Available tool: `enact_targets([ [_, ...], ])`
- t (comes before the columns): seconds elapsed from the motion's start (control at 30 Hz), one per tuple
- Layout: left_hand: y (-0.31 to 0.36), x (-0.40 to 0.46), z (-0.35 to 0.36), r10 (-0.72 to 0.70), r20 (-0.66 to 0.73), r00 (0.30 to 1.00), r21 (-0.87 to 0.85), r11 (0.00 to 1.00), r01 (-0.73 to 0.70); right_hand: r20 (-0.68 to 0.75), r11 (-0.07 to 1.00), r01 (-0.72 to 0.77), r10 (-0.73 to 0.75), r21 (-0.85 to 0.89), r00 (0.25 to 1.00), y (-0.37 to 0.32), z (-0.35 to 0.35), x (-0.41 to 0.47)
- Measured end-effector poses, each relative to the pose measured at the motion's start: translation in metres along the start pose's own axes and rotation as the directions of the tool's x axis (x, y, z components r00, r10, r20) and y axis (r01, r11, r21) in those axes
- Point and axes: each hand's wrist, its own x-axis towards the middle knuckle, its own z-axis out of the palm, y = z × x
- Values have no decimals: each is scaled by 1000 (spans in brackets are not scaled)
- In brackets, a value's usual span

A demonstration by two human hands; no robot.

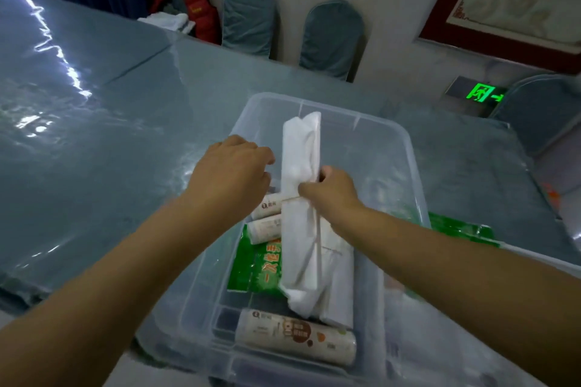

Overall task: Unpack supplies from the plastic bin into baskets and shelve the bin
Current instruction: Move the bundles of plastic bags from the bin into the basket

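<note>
Bin (pixel 405 148) far end open; near half crowded by rolls (pixel 295 336), white pack (pixel 301 229)

Head view, steeply down, close over bin (pixel 408 148)

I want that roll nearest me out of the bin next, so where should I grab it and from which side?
Grip the near roll around its middle, coming straight down from above. It lies flat on its side along the near wall of the clear plastic bin, with its rounded top exposed. The white packet, pinched by the right hand, hangs close over its far side, so lift that clear first.
</note>
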Motion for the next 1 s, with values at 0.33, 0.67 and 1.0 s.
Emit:
enact_targets([
  [0.33, 69, 29, 90, 115, 546, 830, 27, 988, -154, -422, 967, 132, -215, -217, 881, 27, -123, 6],
  [0.67, 92, 12, 162, -2, 400, 917, -11, 1000, 6, -487, 967, 200, -253, -160, 836, 50, -122, 14],
  [1.0, 62, 23, 146, 339, 10, 941, 74, 938, -339, -472, 959, 236, -284, -160, 835, 57, -121, 17],
])
